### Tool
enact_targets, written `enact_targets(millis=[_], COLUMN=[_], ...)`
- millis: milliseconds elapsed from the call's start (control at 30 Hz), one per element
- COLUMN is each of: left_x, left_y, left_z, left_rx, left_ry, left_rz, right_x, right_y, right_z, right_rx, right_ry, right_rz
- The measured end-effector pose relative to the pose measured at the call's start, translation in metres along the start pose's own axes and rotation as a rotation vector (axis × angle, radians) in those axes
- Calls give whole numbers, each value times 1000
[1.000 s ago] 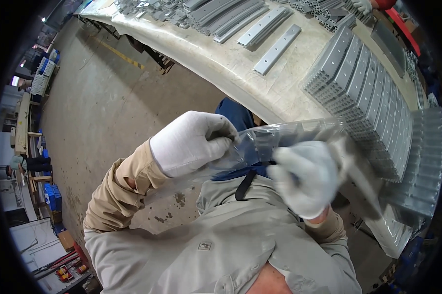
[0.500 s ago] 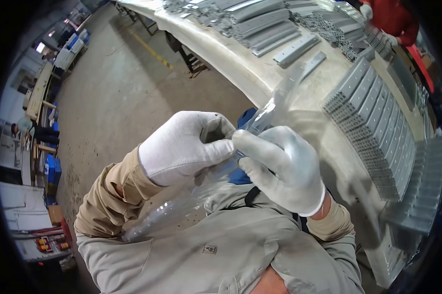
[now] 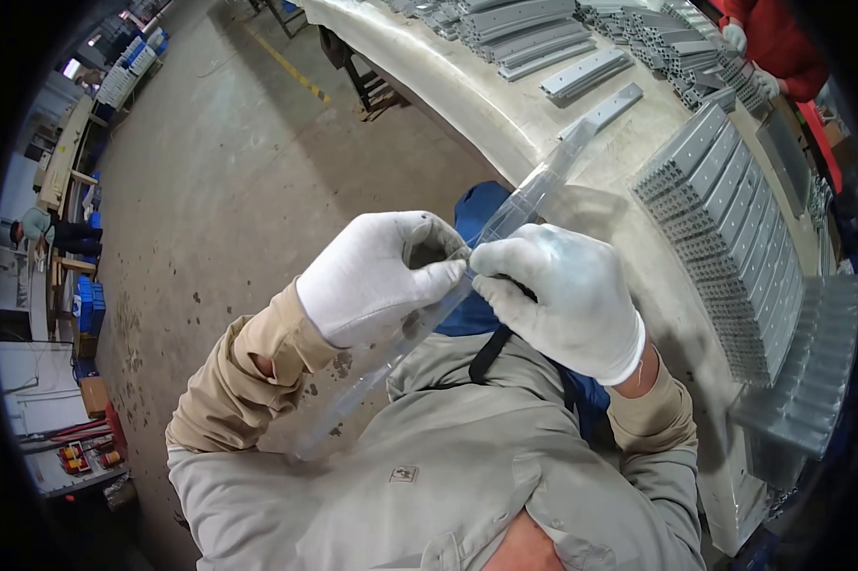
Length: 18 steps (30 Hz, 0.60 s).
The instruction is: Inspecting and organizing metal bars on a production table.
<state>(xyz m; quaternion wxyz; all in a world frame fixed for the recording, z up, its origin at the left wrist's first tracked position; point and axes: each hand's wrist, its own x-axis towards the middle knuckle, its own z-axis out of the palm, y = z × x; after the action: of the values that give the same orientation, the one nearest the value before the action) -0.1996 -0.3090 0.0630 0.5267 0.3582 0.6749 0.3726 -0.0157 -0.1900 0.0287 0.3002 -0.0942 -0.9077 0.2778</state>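
Note:
A long, narrow strip of clear plastic runs slantwise in front of my body, its far end by the table edge and its near end by my left forearm. My left hand, in a white glove, pinches it near the middle with thumb and forefinger. Right beside those fingertips, my white-gloved right hand pinches the same strip, its fingers curled. The two hands' fingertips meet and hide the spot between them. Beyond the strip's far end, a single grey metal bar lies on the table.
On the pale-covered table at the right stands a neat stack of drilled metal profiles. Clear ribbed plastic trays are beside it. More metal bars lie at the back, near a person in red. Another person stands far left.
Both hands stay together on the plastic strip, and my right fingers have curled in more tightly. The strip's near end has swung slightly away from my left forearm. The view has shifted a little.

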Motion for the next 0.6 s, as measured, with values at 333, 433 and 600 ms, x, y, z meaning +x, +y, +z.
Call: enact_targets(millis=[333, 433, 600], left_x=[22, 29, 39], left_y=[-8, -2, -2], left_z=[13, 8, -1], left_rx=[-36, 23, 194], left_ry=[-129, -62, -1], left_rz=[-21, 20, 169], right_x=[-5, -5, 8], right_y=[15, 31, 41], right_z=[-11, -8, -1], right_rx=[-579, -591, -405], right_ry=[-177, -175, 91], right_rz=[-218, -244, -265])
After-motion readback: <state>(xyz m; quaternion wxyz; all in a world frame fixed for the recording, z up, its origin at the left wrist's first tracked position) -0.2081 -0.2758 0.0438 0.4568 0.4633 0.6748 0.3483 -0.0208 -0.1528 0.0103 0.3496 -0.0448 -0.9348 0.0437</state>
